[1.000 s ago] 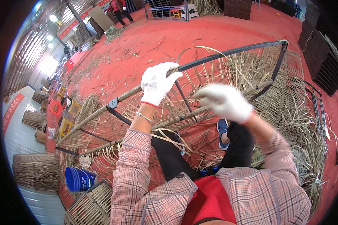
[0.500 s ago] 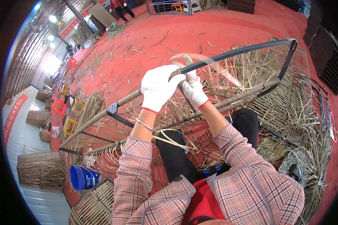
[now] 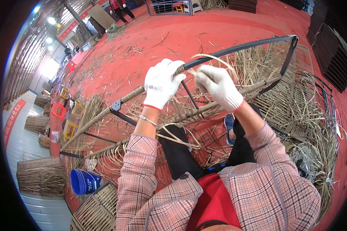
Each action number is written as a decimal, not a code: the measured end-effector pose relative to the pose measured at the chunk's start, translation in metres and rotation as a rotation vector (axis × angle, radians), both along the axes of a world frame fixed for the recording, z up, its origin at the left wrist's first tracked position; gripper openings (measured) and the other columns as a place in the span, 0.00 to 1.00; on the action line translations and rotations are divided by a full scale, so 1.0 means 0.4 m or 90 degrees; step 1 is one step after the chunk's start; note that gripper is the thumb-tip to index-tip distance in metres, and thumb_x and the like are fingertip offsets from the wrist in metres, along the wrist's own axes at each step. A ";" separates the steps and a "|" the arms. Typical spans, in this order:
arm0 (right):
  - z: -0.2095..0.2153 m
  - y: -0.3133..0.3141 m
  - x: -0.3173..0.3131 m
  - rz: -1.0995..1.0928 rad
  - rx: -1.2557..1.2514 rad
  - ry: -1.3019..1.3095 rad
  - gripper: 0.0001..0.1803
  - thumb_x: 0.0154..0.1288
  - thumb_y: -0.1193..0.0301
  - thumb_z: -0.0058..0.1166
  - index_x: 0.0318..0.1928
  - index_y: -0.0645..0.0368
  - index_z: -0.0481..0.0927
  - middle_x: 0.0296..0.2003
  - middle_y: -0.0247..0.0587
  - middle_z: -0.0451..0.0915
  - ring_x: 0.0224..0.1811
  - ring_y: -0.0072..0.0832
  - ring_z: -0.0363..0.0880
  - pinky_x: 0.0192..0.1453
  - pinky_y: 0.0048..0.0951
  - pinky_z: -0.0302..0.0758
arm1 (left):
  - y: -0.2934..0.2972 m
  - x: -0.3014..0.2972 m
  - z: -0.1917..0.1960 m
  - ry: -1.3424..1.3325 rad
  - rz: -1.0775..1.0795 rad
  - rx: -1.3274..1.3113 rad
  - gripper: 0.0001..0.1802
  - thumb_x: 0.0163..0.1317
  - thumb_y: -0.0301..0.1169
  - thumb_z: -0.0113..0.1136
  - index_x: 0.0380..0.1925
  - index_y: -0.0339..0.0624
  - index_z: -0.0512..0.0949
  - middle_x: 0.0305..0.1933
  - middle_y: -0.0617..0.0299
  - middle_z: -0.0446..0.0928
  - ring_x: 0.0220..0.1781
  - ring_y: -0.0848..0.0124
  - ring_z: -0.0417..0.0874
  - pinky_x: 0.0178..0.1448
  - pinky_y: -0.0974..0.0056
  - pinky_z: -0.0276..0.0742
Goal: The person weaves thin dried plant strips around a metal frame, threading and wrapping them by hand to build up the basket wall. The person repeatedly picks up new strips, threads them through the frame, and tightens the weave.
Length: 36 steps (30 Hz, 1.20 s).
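A black metal frame (image 3: pixel 250 45) lies tilted before me over the red floor, its top bar partly wrapped in tan rattan. My left hand (image 3: pixel 161 82), in a white glove, grips the wrapped part of that bar. Just to its right, my right hand (image 3: pixel 216 85), also gloved, pinches a thin rattan strip (image 3: pixel 214 57) that loops up over the bar. A second wrapped bar (image 3: pixel 235 96) runs below my hands. Loose strips (image 3: pixel 177 134) hang across my black trousers.
Piles of loose rattan (image 3: pixel 316 123) cover the floor to the right. A blue bucket (image 3: pixel 84 181) and woven panels (image 3: pixel 98 210) lie at lower left. Yellow and red crates (image 3: pixel 67 119) stand at left. Dark woven mats (image 3: pixel 335 57) lie far right. People stand far back (image 3: pixel 119 5).
My right hand has moved from the lower bar up to the top bar beside my left hand and now pulls a strip there. The left hand kept its grip.
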State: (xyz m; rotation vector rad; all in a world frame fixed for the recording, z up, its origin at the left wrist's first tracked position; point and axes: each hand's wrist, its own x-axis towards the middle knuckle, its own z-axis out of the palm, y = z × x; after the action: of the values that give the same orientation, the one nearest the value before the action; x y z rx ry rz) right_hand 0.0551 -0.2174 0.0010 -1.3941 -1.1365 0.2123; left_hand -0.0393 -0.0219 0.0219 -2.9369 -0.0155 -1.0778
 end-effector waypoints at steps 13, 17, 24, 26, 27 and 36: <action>0.167 0.251 0.163 -0.028 -0.246 0.169 0.22 0.76 0.54 0.56 0.30 0.58 0.85 0.22 0.31 0.78 0.25 0.25 0.70 0.32 0.34 0.68 | -0.026 0.033 -0.054 -0.236 0.021 0.024 0.19 0.51 0.42 0.78 0.43 0.52 0.89 0.27 0.64 0.81 0.28 0.61 0.82 0.34 0.56 0.76; 0.195 0.161 0.145 0.038 -0.193 0.195 0.21 0.75 0.53 0.59 0.35 0.58 0.85 0.21 0.26 0.73 0.23 0.17 0.64 0.27 0.25 0.61 | -0.022 0.034 -0.061 -0.236 0.020 0.046 0.16 0.52 0.41 0.77 0.42 0.55 0.90 0.25 0.66 0.77 0.28 0.65 0.80 0.35 0.58 0.74; 0.059 -0.386 0.286 -0.102 -0.190 0.132 0.13 0.72 0.59 0.58 0.34 0.54 0.76 0.25 0.19 0.68 0.23 0.09 0.61 0.24 0.19 0.58 | -0.004 0.045 -0.065 -0.219 0.027 0.068 0.18 0.53 0.46 0.75 0.45 0.64 0.89 0.25 0.71 0.75 0.30 0.69 0.78 0.37 0.61 0.71; -0.033 -0.615 0.365 -0.293 -0.250 0.072 0.15 0.73 0.56 0.61 0.40 0.54 0.82 0.27 0.18 0.68 0.26 0.08 0.61 0.28 0.19 0.56 | 0.000 0.046 -0.066 -0.213 0.019 0.063 0.18 0.53 0.46 0.75 0.45 0.64 0.89 0.25 0.72 0.74 0.30 0.69 0.77 0.37 0.61 0.71; -0.086 -0.739 0.387 -0.361 -0.182 0.127 0.13 0.75 0.57 0.59 0.40 0.54 0.81 0.26 0.16 0.67 0.26 0.08 0.59 0.27 0.19 0.55 | 0.002 0.047 -0.065 -0.208 0.020 0.066 0.18 0.53 0.46 0.75 0.45 0.64 0.89 0.25 0.72 0.74 0.30 0.69 0.77 0.37 0.61 0.71; -0.194 -1.056 0.312 -1.122 -0.778 -0.309 0.26 0.70 0.51 0.61 0.65 0.44 0.81 0.64 0.46 0.79 0.63 0.47 0.80 0.67 0.48 0.75 | -0.015 0.039 -0.044 -0.159 0.017 -0.015 0.16 0.51 0.42 0.77 0.43 0.59 0.89 0.26 0.70 0.77 0.32 0.69 0.80 0.39 0.61 0.75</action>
State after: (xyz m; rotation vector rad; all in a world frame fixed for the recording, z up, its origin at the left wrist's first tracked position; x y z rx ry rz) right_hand 0.1798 -0.6398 -0.0767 -3.0900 0.4304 -0.8884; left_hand -0.0237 -0.0280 0.0045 -2.7920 -0.0699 -1.4415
